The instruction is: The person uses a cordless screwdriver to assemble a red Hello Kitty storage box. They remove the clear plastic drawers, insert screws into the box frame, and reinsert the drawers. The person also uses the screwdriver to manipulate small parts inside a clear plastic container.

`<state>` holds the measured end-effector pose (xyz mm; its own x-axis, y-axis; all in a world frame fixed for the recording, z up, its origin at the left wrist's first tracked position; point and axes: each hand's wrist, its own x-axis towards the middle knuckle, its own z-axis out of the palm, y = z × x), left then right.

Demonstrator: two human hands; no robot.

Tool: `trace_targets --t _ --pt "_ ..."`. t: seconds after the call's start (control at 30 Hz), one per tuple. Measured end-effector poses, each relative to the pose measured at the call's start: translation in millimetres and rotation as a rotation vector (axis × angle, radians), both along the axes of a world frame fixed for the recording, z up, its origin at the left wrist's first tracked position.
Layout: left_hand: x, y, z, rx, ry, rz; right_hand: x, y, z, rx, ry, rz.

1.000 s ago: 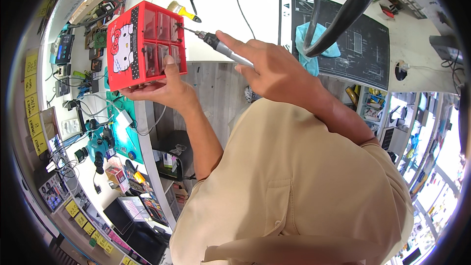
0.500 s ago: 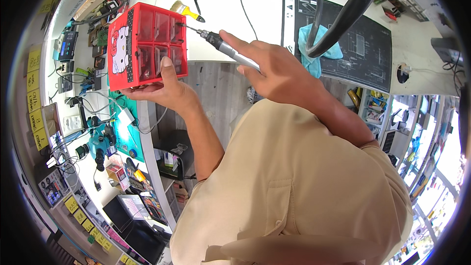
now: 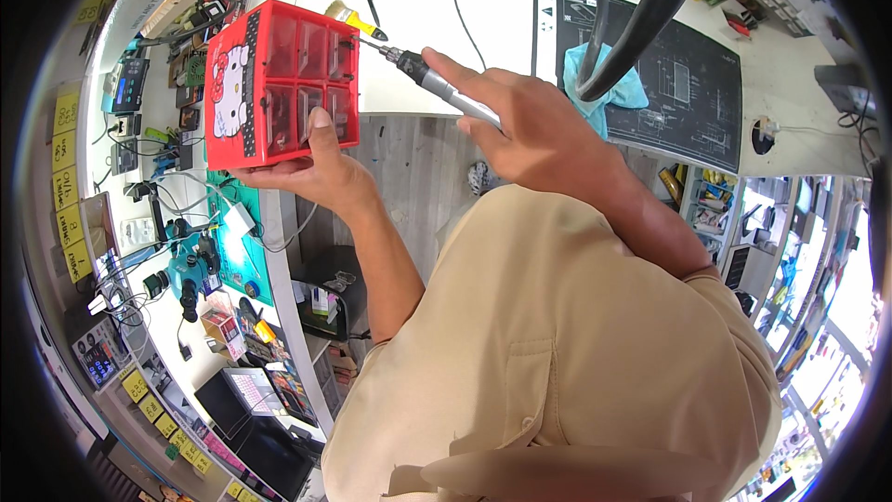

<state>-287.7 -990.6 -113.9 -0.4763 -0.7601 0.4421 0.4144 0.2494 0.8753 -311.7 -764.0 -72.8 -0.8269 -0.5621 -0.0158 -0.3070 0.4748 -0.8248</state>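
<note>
A red box with several small clear drawers and a white cartoon cat on its side is held up by my left hand. The fingers go under the box and the thumb presses on a lower drawer. In my right hand is a slim silver and black screwdriver, gripped with the index finger stretched along its handle. Its thin shaft reaches toward the upper right edge of the box; whether the tip touches cannot be made out.
A yellow paintbrush and a black pen lie on the white table behind. To the right, a light blue cloth rests on a black work mat, below thick black tubing. A teal microscope stands at left.
The box has tilted slightly and shifted a little to the right. The screwdriver and my right hand have moved slightly right, the tip a bit higher.
</note>
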Motion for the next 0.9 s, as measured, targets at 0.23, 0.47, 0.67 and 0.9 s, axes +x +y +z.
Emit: trace_targets --t 0.23,0.47,0.67,0.9 --pt "-1.4 -6.0 8.6 -0.003 0.065 -0.075 3.1 4.4 5.3 -0.066 -0.076 0.033" --pt "0.7 -8.6 8.8 -0.078 0.040 -0.058 3.5 7.9 5.7 -0.086 -0.077 0.057" --pt "1.4 -7.8 9.8 -0.087 0.042 -0.050 4.0 8.4 5.7 -0.122 -0.096 0.065" --pt "-1.9 -5.2 11.6 -0.058 0.069 -0.065 3.3 7.6 1.6 -0.127 -0.121 0.062"
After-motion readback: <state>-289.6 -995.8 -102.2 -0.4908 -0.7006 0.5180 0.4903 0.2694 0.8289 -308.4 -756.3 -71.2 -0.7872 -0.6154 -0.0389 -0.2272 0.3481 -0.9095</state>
